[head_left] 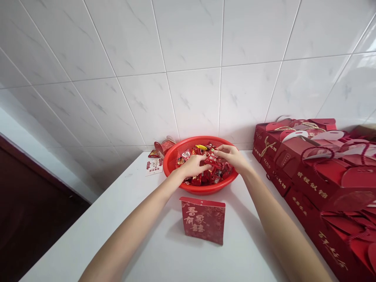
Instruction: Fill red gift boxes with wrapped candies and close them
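- On the far desk (96,219), sweets (226,170) remain in the basket (202,190).
- My right grip (234,158) pinches a packet (212,158); left grip (192,166), can't tell.
- Right: boxes (311,176) look finished; near bag (203,221), unclear.

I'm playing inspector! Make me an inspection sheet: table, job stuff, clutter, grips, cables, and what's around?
Surface: smooth white tabletop.
Job's things: round red perforated plastic basket of small shiny wrapped packets, mostly red; upright red paper container with pale lettering, nearer the person.
Clutter: flat white card with red print, left of the basket; stacked red cardboard boxes with rope handles, on the right.
Grips: right grip pinches one red-wrapped packet; left grip is over the basket, contact unclear.
Cables: nothing seen.
Surroundings: white marbled tile wall behind; dark brown panel, lower left.
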A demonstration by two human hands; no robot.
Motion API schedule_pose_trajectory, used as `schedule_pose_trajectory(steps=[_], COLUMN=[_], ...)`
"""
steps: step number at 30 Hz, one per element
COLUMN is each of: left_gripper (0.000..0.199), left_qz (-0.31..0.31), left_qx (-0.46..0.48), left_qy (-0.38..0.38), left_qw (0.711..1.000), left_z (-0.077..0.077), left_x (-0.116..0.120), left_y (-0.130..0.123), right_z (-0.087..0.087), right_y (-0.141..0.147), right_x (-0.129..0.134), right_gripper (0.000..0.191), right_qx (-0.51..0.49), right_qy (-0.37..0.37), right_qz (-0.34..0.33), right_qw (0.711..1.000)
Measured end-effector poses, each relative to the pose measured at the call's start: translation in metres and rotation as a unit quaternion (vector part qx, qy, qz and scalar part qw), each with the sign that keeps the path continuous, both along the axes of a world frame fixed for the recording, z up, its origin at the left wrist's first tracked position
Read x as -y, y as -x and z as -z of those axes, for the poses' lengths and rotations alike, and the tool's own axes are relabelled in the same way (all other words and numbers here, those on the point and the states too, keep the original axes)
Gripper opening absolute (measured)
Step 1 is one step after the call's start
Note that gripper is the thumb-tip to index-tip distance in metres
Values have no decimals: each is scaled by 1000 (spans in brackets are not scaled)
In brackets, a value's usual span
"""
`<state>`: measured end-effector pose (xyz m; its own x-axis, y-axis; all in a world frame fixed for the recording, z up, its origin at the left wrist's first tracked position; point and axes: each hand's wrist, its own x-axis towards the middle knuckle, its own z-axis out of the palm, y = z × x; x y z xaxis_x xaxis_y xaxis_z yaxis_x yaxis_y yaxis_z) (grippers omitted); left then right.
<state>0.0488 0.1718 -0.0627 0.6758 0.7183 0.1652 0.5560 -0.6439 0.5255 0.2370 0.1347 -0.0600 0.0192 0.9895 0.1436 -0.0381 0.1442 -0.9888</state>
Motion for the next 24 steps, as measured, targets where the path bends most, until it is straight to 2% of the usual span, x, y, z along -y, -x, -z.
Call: schedule_pose_trajectory(steps=[4,7,9,11,15,17,20,24], left_gripper=[16,14,15,18,14,21,41,55], left_qz=[11,31,53,74,128,138,127,109], left_qx=[-64,-120,-152,-189,-255,-282,-334,-387], left_qy=[13,31,13,-14,-17,-41,-69,-77], left_qw=[998,992,987,979,958,949,931,912], left_z=[1,1,0,-2,-7,-8,-8,-6], left_x=[0,0,0,-1,0,0,-1,-3], left_y=[0,0,-4,-12,-40,-56,-73,-75], right_z=[3,3,2,0,-1,0,2,4], right_y=[5,9,10,10,10,10,9,8], right_x=[-6,-8,-8,-8,-10,-12,-14,-15], right_gripper=[36,34,30,24,15,15,18,20], right_qx=[-111,-176,-201,-218,-236,-245,-249,-241], right_qy=[0,5,13,25,39,33,31,40], right_qz=[50,47,52,71,94,101,103,104], right_qw=[993,983,978,973,967,964,962,964])
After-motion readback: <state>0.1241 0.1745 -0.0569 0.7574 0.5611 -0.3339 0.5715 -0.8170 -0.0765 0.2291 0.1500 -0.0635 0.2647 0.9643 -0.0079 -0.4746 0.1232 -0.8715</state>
